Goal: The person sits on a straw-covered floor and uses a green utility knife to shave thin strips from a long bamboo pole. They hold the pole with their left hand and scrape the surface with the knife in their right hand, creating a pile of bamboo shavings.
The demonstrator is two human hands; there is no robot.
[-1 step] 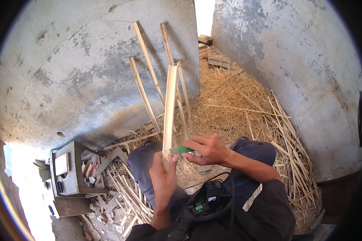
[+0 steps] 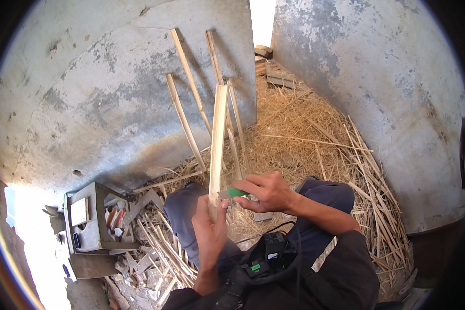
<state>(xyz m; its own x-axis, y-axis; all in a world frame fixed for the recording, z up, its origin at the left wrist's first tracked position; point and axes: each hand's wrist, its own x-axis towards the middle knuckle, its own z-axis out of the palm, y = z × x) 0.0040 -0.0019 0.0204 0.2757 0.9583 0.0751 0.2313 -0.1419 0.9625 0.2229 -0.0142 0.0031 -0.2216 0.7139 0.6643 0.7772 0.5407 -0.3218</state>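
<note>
Weathered walls point(image 2: 113, 103) are enclosing you; your left fingers point(image 2: 201, 204) are gripping a pale strip point(image 2: 218, 139) before you, right fingers point(image 2: 249, 184) grasping a green-handled blade point(image 2: 235, 192) at it; slipping could cut your left thumb point(image 2: 221, 214).

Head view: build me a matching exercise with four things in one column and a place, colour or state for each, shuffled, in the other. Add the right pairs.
Column one
1. long pale strip
2. green-handled tool
3. straw-like litter
4. box-like stand

Column two
A. golden and loosely scattered
B. held at its near end by the left hand
C. grey, off to the person's left
D. gripped in the right hand

Right pairs: 1-B; 2-D; 3-A; 4-C
</note>
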